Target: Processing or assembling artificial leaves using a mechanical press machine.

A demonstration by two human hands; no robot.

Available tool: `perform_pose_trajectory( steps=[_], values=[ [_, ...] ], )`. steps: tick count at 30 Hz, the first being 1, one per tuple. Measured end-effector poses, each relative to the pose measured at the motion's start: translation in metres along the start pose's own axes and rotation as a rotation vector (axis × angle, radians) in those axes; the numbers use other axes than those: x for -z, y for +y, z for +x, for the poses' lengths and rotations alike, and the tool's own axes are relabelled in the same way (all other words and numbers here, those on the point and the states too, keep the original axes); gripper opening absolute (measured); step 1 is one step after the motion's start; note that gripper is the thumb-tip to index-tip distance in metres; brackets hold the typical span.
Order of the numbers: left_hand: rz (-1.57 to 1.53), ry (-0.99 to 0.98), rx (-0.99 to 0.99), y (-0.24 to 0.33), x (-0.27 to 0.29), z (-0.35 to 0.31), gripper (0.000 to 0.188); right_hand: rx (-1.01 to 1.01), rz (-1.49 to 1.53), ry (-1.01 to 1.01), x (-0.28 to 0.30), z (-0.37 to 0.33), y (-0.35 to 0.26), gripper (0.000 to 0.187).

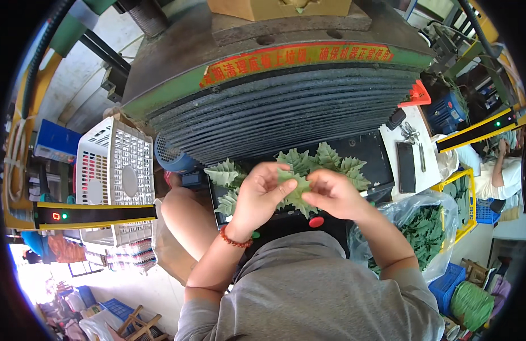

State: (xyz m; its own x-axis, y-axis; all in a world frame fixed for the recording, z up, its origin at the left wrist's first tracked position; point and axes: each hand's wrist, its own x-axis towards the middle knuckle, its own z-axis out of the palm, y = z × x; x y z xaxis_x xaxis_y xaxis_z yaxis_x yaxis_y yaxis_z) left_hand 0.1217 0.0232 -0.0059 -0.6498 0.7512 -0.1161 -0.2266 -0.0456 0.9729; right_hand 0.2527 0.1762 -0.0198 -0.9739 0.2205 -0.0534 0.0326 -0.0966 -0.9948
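Pale green jagged artificial leaves (327,156) lie spread over a black surface in front of me. Above them, a lighter green leaf (297,192) hangs between my hands. My left hand (261,197), with a red bead bracelet at the wrist, pinches its left side between thumb and fingers. On the opposite side, my right hand (335,194) is curled with thumb and fingertips closed at the leaf's edge. More leaves (224,173) show left of my left hand. Red (316,221) and green buttons sit below the leaves, near my lap.
A ribbed machine (274,113) stands ahead. A white plastic basket (129,165) is at left. Dark green leaves fill a clear bag (422,227) at right, near a yellow crate (470,196). Yellow-black sensor bars (98,216) flank me. Scissors and a phone (406,167) lie right; another person works beyond.
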Motion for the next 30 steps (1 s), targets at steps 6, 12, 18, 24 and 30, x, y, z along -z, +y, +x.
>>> perform_pose_trajectory(
  steps=[6, 12, 18, 24, 30],
  values=[
    [0.063, -0.017, 0.092, 0.002, 0.017, -0.002, 0.015, -0.121, 0.191, -0.036, -0.011, 0.012, -0.006, 0.015],
    [-0.102, -0.107, 0.159, 0.004, 0.022, -0.004, 0.023, 0.084, 0.189, -0.035, -0.015, 0.038, -0.011, 0.011],
    [-0.076, 0.186, 0.104, -0.009, 0.057, -0.003, 0.023, 0.364, -0.007, -0.175, -0.021, -0.006, -0.063, 0.011],
    [0.003, -0.112, 0.121, 0.009, 0.034, -0.004, 0.02, 0.443, -0.559, 0.038, -0.027, 0.034, -0.042, 0.019],
    [-0.267, -0.139, 0.234, 0.007, 0.036, -0.013, 0.013, 0.627, -0.681, 0.142, -0.043, 0.038, -0.032, 0.028]
  ],
)
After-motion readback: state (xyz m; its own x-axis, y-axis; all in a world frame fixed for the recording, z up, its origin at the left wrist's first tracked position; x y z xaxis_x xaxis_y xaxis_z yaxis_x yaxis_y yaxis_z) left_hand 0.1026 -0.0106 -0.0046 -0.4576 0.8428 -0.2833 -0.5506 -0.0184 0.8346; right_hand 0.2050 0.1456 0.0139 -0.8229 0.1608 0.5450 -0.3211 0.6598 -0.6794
